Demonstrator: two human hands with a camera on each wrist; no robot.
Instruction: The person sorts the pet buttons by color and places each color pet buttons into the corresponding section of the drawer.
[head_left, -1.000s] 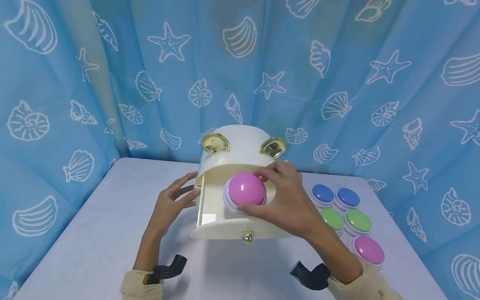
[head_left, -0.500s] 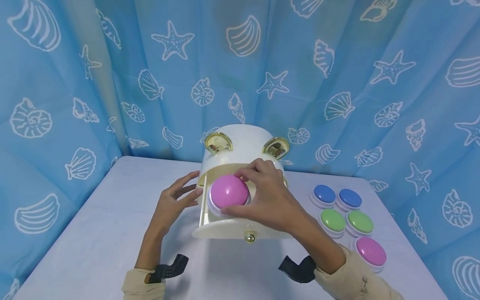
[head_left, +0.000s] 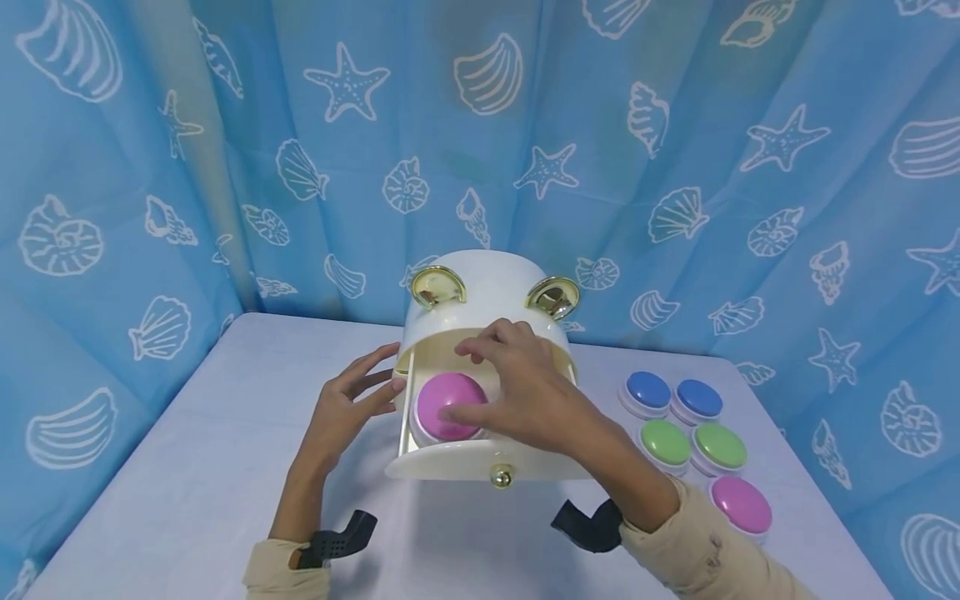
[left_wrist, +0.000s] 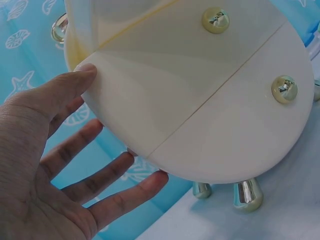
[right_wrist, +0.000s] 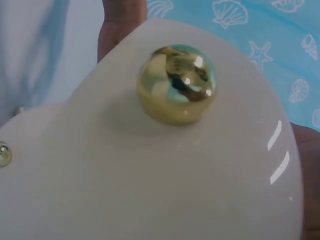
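A white cabinet with gold ears stands mid-table, its upper drawer pulled out. In the drawer's left part lies a pink dome push button on a white round base. My right hand is over the drawer, thumb above the dome, fingers spread apart from it. My left hand is at the cabinet's left side. In the left wrist view, the thumb of my left hand touches the drawer-side edge, fingers spread along the side. A gold knob on the drawer front fills much of the right wrist view.
To the right on the white table are two blue push buttons, two green ones and another pink one. Behind hangs a blue shell-print curtain. In the left wrist view, a lower knob and gold feet show.
My right hand has carried the pink push button leftward, set it down in the drawer's left part and let go, its fingers now raised off it. My left hand stays in place.
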